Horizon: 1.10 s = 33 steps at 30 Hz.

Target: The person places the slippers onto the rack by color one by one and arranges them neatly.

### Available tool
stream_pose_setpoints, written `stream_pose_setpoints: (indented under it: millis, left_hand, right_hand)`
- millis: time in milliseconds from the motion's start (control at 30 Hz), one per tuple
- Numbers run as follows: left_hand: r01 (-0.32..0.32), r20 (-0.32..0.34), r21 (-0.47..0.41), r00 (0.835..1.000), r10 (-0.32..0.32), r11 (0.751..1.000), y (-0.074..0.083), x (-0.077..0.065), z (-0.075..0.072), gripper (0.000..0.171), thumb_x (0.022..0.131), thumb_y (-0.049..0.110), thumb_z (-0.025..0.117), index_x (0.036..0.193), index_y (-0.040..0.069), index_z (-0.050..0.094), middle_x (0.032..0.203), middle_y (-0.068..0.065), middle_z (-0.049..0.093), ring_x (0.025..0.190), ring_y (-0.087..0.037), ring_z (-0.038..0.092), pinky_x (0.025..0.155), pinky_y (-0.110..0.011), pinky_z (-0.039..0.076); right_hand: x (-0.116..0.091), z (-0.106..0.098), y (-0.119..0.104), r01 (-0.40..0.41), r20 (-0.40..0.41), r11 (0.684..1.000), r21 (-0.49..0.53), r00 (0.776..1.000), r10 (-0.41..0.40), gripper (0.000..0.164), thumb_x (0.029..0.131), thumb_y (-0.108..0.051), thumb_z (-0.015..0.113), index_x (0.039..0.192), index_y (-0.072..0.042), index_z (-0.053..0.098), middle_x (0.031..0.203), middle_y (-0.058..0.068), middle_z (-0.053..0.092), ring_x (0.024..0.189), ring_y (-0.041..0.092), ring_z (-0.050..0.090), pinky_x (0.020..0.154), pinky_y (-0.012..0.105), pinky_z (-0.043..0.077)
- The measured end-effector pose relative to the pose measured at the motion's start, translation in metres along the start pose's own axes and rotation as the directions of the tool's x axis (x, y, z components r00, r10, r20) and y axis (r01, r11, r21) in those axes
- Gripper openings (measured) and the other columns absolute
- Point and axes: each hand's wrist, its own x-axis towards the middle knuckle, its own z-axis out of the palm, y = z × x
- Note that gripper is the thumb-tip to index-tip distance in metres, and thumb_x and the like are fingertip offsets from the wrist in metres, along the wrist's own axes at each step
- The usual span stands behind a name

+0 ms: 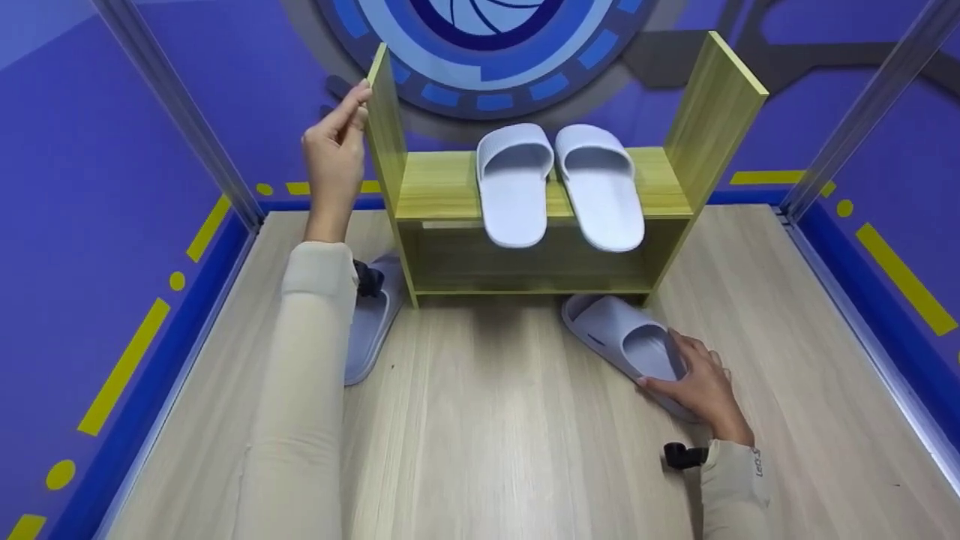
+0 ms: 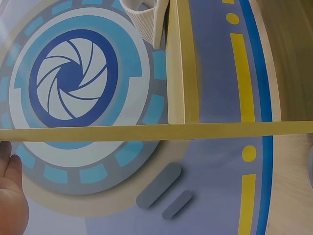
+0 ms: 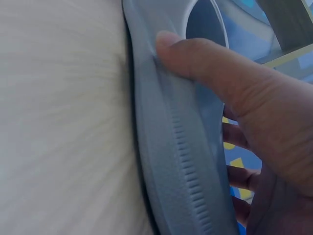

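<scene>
A yellow-green wooden shoe rack (image 1: 439,202) stands at the back. My left hand (image 1: 337,154) is raised at the upper front edge of its left side panel (image 1: 386,124), fingers bent and tips at the wood. In the left wrist view, part of that hand (image 2: 12,196) shows right against the panel edge (image 2: 146,132). At the front right, my right hand (image 1: 697,382) grips a grey slipper (image 1: 607,322) by its heel half. In the right wrist view the thumb lies on the slipper's near side (image 3: 176,112), with the other fingers around the far side. The slipper's toe points toward the rack.
Two white slippers (image 1: 514,206) (image 1: 604,202) sit side by side on the rack's upper shelf, their heels overhanging its front. Another grey slipper (image 1: 367,330) lies left of the rack, partly hidden by my left sleeve. Blue-purple walls (image 1: 150,150) enclose the wood-look surface (image 1: 480,420).
</scene>
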Motion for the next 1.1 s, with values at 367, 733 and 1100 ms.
stream_pose_setpoints:
  millis: [367,733,1100]
  left_hand:
    - [0.0,-0.005,-0.014,1.0,0.0,1.0,-0.002,0.001,0.001,0.03,0.097,0.01,0.053,0.122,0.002,0.065,0.132,-0.008,0.061,0.121,-0.014,0.058,0.089,-0.018,0.047]
    - [-0.062,-0.03,-0.028,0.998,0.061,0.998,-0.034,0.011,0.004,0.029,0.095,0.015,0.056,0.12,0.008,0.068,0.129,-0.003,0.063,0.117,-0.01,0.06,0.083,-0.017,0.047]
    - [-0.048,-0.035,0.002,0.998,0.048,0.999,-0.033,0.012,0.004,0.029,0.096,0.014,0.055,0.122,0.009,0.067,0.13,-0.002,0.063,0.113,-0.012,0.062,0.074,-0.016,0.042]
  right_hand:
    - [-0.007,-0.003,-0.005,0.034,0.023,0.999,-0.016,0.999,-0.034,0.103,0.066,-0.051,0.083,0.147,-0.005,0.038,0.145,0.024,0.041,0.126,0.044,0.041,0.096,0.064,0.034]
    - [-0.016,-0.007,-0.018,0.078,0.006,0.997,0.015,0.997,-0.079,0.1,0.064,-0.044,0.086,0.144,-0.004,0.042,0.144,0.022,0.043,0.127,0.042,0.041,0.097,0.061,0.037]
    - [-0.016,-0.009,-0.035,0.076,0.0,0.996,0.047,0.997,-0.076,0.102,0.066,-0.045,0.086,0.147,-0.006,0.037,0.147,0.021,0.04,0.132,0.042,0.037,0.098,0.063,0.036]
